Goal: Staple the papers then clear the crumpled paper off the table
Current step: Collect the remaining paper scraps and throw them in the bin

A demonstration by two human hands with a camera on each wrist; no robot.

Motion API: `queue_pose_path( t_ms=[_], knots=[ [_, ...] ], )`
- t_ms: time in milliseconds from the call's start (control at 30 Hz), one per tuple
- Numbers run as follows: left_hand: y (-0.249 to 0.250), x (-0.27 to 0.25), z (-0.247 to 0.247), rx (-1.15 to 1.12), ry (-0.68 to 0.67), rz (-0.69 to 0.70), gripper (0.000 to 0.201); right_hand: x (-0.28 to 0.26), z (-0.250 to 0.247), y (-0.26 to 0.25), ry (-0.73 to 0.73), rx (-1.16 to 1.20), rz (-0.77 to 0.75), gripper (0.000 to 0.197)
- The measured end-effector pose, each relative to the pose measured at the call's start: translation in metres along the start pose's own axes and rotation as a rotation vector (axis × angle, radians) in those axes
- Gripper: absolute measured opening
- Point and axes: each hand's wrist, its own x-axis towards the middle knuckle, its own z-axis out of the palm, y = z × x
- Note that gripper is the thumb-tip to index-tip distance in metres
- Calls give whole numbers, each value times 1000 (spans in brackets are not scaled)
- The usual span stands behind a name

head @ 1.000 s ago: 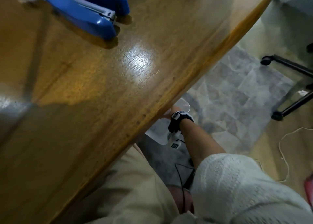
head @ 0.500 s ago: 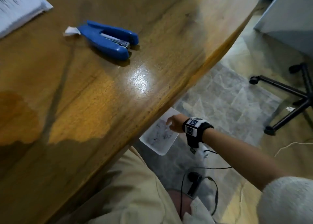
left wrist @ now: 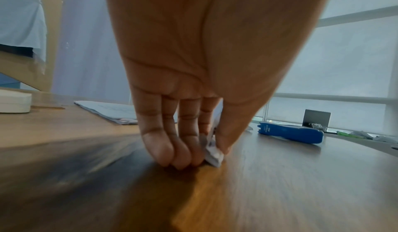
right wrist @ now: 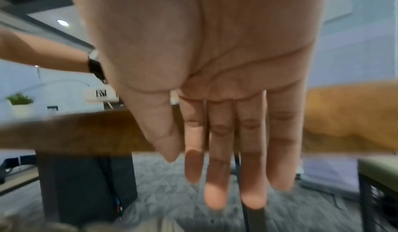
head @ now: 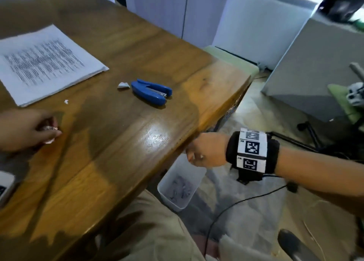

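My left hand (head: pixel 49 131) (left wrist: pixel 206 152) pinches a small crumpled paper (left wrist: pixel 213 155) (head: pixel 48 140) against the wooden table (head: pixel 137 134) at the left. A printed stack of papers (head: pixel 43 63) lies at the far left. The blue stapler (head: pixel 151 92) (left wrist: pixel 290 132) lies mid-table, with a crumpled scrap (head: pixel 123 85) at its left end and a tiny scrap (head: pixel 66 102) nearer me. My right hand (head: pixel 197 152) (right wrist: pixel 226 176) hangs empty with straight fingers beside the table's right edge, above a white bin (head: pixel 169 199) on the floor that holds paper scraps.
A white device (left wrist: pixel 13 103) sits on the table at the far left. Chair legs (head: pixel 311 134) and a cable (head: pixel 236 201) lie on the floor to the right. Grey cabinets (head: pixel 307 73) stand beyond the table end.
The head view swung up from the bin to the table top. My right hand rose from the bin to table-edge height, empty. My left hand came into view pinching a crumpled paper.
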Motion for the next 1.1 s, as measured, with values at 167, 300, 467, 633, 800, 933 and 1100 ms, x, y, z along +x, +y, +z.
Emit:
queue_pose_path(
  t_ms=[167,300,467,633,800,933,1100],
  knots=[
    [244,-68,-140,-74,-26,-158,14,-14,-77,-38,191,-31,-85,23],
    [242,-73,-148,-155,-10,-293,14,21,-124,-67,373,-36,-99,25],
    [241,-68,-158,-275,135,-326,13,94,-157,-84,503,-105,-37,36],
    [234,-48,-158,-334,113,-394,13,134,-176,-86,324,-144,103,33],
    [237,-27,-151,-317,109,-392,16,150,-175,-94,295,-173,93,27],
    [236,-19,-149,-403,135,-415,25,158,-173,-111,302,-11,-15,29],
    [213,-37,-158,-511,231,-521,27,166,-179,-122,486,244,-9,28]
  ],
)
